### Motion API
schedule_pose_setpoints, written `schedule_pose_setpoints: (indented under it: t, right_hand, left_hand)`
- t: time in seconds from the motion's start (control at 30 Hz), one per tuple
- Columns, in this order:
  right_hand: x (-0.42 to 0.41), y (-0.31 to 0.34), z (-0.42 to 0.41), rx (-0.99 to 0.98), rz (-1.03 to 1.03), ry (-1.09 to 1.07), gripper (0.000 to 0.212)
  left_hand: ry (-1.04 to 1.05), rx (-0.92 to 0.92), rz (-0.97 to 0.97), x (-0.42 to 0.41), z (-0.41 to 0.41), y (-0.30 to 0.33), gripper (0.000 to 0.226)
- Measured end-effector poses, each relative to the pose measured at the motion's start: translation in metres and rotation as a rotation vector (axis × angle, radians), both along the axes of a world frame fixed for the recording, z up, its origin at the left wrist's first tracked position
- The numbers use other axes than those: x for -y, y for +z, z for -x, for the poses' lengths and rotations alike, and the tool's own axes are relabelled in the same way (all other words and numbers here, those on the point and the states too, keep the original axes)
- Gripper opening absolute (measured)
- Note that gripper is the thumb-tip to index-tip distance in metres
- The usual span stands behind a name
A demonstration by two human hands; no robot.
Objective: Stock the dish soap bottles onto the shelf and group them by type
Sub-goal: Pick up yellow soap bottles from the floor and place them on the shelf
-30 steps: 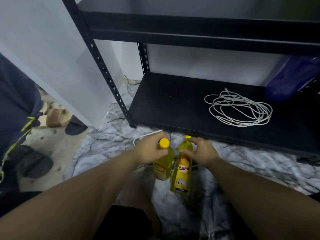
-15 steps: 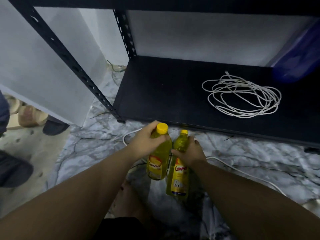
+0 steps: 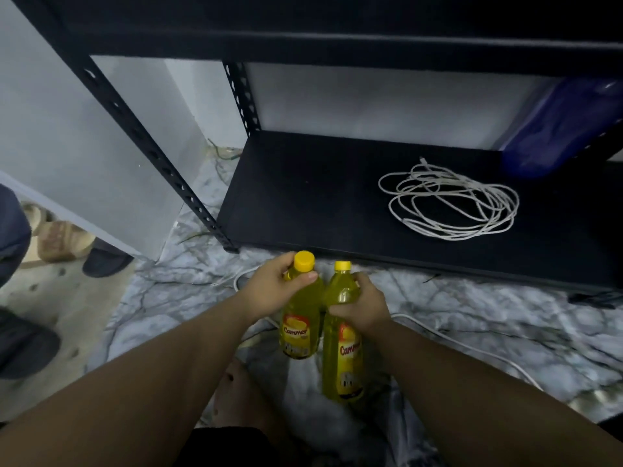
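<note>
Two yellow dish soap bottles with yellow caps stand side by side over the marble-patterned floor, just in front of the black shelf. My left hand point(image 3: 273, 288) grips the left bottle point(image 3: 298, 328) around its neck and shoulder. My right hand point(image 3: 360, 306) wraps the upper body of the right bottle point(image 3: 342, 362), which is taller in view. The bottom shelf board point(image 3: 303, 197) lies just beyond the bottles and carries no bottles.
A coil of white cable point(image 3: 451, 200) lies on the shelf board to the right, with a blue plastic object point(image 3: 559, 129) behind it. A perforated black upright point(image 3: 148, 146) stands at the shelf's left front. Sandals point(image 3: 64, 241) and dark shoes are on the floor at left. A white cord point(image 3: 465, 345) runs across the floor.
Both hands have closed more firmly around the bottles, and the left bottle seems slightly raised. The view has shifted, showing more of the upper shelf.
</note>
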State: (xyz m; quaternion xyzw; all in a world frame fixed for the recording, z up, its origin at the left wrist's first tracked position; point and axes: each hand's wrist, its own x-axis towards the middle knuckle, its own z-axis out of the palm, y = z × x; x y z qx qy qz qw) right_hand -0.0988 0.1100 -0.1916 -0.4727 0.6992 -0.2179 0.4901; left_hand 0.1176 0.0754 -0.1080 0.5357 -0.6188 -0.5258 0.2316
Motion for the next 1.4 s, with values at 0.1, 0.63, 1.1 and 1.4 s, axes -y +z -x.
schedule_pose_setpoints:
  t: [0.1,0.63,1.1,1.4]
  right_hand:
    - [-0.005,0.025,-0.001,0.018,0.129,0.018,0.055]
    - [-0.018,0.303,0.067,0.028,0.716,0.024,0.058]
    - [-0.021,0.491,0.096,0.024,1.04,-0.084,0.078]
    - [0.022,0.55,0.096,0.018,1.195,-0.136,0.085]
  left_hand:
    - [0.048,0.0,0.041,-0.01,0.004,0.008,0.011]
    - [0.118,-0.097,0.414,-0.018,0.05,0.252,0.018]
    - [0.172,-0.283,0.662,-0.014,0.096,0.43,0.021]
    - [0.161,-0.342,0.751,0.037,0.119,0.495,0.019]
